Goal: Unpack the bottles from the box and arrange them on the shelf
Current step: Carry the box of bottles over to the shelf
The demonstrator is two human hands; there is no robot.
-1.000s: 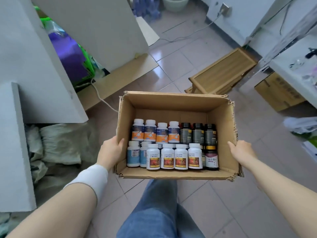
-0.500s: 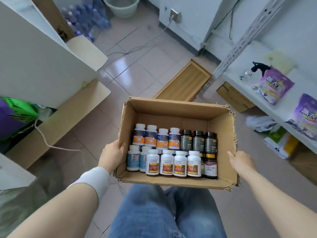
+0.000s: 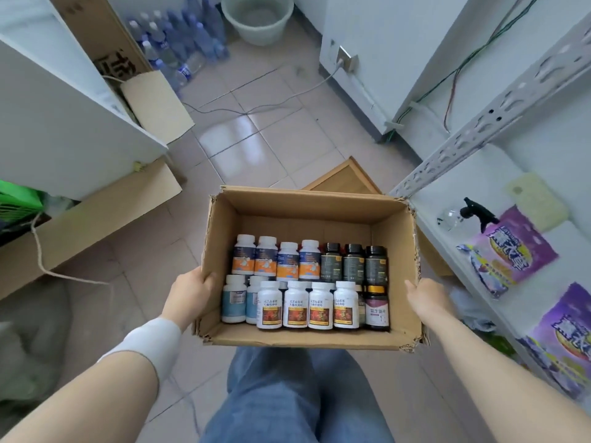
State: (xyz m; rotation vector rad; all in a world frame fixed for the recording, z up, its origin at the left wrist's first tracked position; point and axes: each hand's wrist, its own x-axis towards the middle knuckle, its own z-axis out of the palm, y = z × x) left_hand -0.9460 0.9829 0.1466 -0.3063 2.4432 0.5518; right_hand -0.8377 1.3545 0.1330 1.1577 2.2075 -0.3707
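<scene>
Cardboard made up the open box (image 3: 307,342), which hung above the person's legs with its long axis running side to side across the body and its open top facing up. The left hand (image 3: 192,292) gripped the left end wall, thumb hooked over the rim and fingers wrapped outside. The right hand (image 3: 428,297) held the right end wall the same way, though its fingers were hidden below the cardboard. Neither hand held anything else.

The bottles (image 3: 300,305) filled the near part of the box in two rows that followed its long axis, caps pointing away from the person. They looked to be standing upright, but the wide lens made that hard to be sure of.

The shelf (image 3: 473,183) lay to the right of the box, just beside its far right corner, so the right hand was the nearer one. Its board ran away from the person, roughly crosswise to the box. A spray bottle (image 3: 473,212) and purple pouches (image 3: 511,251) lay on it, with bare board at the far end. My judgement was that the box needed a resting place before either hand could come free.
</scene>
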